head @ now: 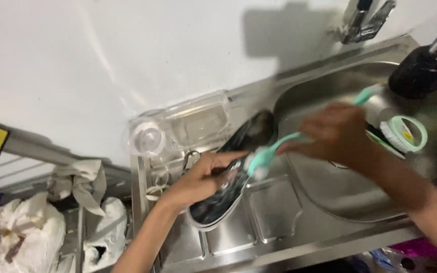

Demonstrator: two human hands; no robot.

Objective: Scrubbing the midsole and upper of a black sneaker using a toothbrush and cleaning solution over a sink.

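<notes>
Your left hand (pixel 206 177) presses its fingers together on the dark shoe (pixel 231 169) lying on the drainboard (pixel 274 212); your right hand (pixel 337 134), blurred, wraps its fingers around the mint brush (pixel 274 150), bristles touching the shoe beside your left fingertips

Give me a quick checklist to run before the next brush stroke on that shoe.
1. Left hand steadies the dark shoe on the drainboard: ok.
2. Right hand grips the mint brush: ok, though blurred.
3. Brush head meets the shoe: ok.
4. Shoe fully supported by the steel sink ledge: ok.
5. Tap running: cannot tell.
6. Round scrub brush lies clear in the basin: ok.
</notes>
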